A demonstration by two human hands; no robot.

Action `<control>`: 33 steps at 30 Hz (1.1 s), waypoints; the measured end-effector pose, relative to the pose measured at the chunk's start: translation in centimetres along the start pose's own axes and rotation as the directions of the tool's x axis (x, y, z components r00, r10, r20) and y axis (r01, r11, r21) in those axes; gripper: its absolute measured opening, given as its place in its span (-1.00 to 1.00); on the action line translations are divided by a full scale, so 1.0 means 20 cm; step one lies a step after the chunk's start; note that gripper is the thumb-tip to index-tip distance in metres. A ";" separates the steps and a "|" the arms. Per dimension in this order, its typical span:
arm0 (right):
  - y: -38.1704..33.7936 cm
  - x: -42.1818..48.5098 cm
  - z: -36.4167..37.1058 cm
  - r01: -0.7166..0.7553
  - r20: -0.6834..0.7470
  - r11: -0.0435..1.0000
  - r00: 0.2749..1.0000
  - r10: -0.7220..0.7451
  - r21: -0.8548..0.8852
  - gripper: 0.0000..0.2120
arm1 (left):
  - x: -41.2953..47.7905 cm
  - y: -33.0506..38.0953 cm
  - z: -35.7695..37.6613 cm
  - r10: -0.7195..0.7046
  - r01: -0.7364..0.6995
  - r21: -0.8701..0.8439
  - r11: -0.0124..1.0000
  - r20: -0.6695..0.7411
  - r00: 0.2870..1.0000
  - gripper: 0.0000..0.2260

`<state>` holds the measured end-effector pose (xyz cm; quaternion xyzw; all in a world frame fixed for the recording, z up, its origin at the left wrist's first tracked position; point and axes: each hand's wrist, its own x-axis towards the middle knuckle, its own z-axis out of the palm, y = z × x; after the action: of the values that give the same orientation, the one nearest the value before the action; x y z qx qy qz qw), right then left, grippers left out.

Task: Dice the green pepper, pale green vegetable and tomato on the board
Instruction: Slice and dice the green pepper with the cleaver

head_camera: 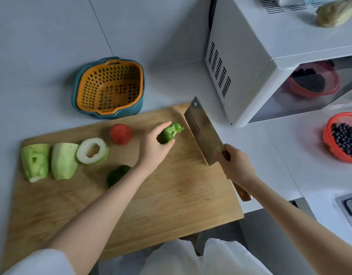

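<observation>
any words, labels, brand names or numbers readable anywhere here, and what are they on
No text in this view can be read.
cleaver, held by the right hand: a faint dark mark near the blade's spine, too blurred to read.
microwave: no label shows on its side or top.
green pepper piece in the left hand, and the cutting board: no writing.

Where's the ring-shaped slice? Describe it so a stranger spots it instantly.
Start at the wooden cutting board. Three pale green vegetable pieces lie along its left side; take the rightmost slice, nearest the tomato. It alone is a white ring with a hollow centre.
</observation>
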<state>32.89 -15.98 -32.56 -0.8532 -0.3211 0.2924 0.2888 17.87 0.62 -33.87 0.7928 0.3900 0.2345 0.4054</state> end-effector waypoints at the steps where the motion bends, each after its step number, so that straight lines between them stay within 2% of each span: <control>1: 0.00 0.00 0.00 0.000 0.000 1.000 1.000 0.000 -0.012 -0.73 | 0.00 -0.03 0.04 0.070 -0.074 0.086 0.994 0.049 0.996 -0.54; 3: -0.01 0.00 0.00 0.026 -0.001 0.998 1.000 -0.026 -0.063 -0.72 | -0.03 -0.09 0.09 0.114 -0.171 0.238 0.956 0.236 0.965 -0.50; 5: -0.02 -0.01 0.00 0.054 0.010 0.989 0.999 -0.053 -0.136 -0.72 | -0.08 -0.14 0.09 0.158 -0.313 0.331 0.890 0.420 0.894 -0.50; 7: -0.04 0.00 0.00 0.035 0.058 0.986 0.998 -0.026 -0.162 -0.75 | -0.11 -0.19 0.04 0.199 -0.395 0.336 0.855 0.490 0.849 -0.52; 9: -0.05 0.02 0.00 -0.046 0.111 0.991 0.992 0.060 -0.128 -0.81 | -0.11 -0.21 -0.03 0.215 -0.399 0.310 0.863 0.489 0.845 -0.60; 12: -0.08 0.05 -0.01 -0.161 0.141 0.984 0.975 0.170 -0.071 -0.77 | -0.09 -0.20 -0.08 0.182 -0.344 0.239 0.908 0.514 0.838 -0.73; 15: -0.13 0.01 -0.03 -0.111 0.125 0.984 0.984 0.128 -0.137 -0.72 | -0.08 -0.19 -0.09 0.209 -0.370 0.246 0.896 0.500 0.840 -0.76; 19: -0.21 -0.07 0.00 -0.006 0.145 0.968 0.988 0.044 -0.249 -0.72 | -0.04 -0.19 -0.09 0.219 -0.333 0.277 0.901 0.372 0.902 -0.74; 23: -0.27 -0.07 0.04 0.054 0.155 0.943 0.988 -0.003 -0.328 -0.67 | 0.01 -0.19 -0.07 0.089 -0.231 0.282 0.931 0.437 0.895 -0.72; 33: -0.34 -0.07 0.09 0.069 0.189 0.895 0.982 0.017 -0.442 -0.67 | 0.03 -0.19 -0.06 0.175 -0.323 0.282 0.903 0.445 0.878 -0.74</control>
<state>28.20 -12.08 -28.63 -0.8608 -0.4167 0.2863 0.0578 15.66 3.02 -36.32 0.9271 0.2246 0.0415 0.2972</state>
